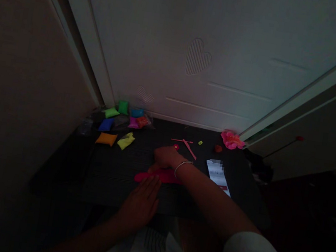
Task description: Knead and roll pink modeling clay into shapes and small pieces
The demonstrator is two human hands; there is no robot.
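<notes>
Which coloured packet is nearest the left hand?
The crumpled yellow packet, just right of the plump orange packet. The others sit farther from the left hand, toward the white panel or further left.

So the clay packets (106, 139) are sitting on the table's (105, 184) left side, the phone (218, 175) is lying right, and the flower (232, 140) is resting behind the phone.

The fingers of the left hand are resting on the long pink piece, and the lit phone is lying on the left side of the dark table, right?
Not quite: the head view shows the lit phone on the right side of the dark table, not the left. The fingers of the left hand are resting on the long pink piece.
</notes>
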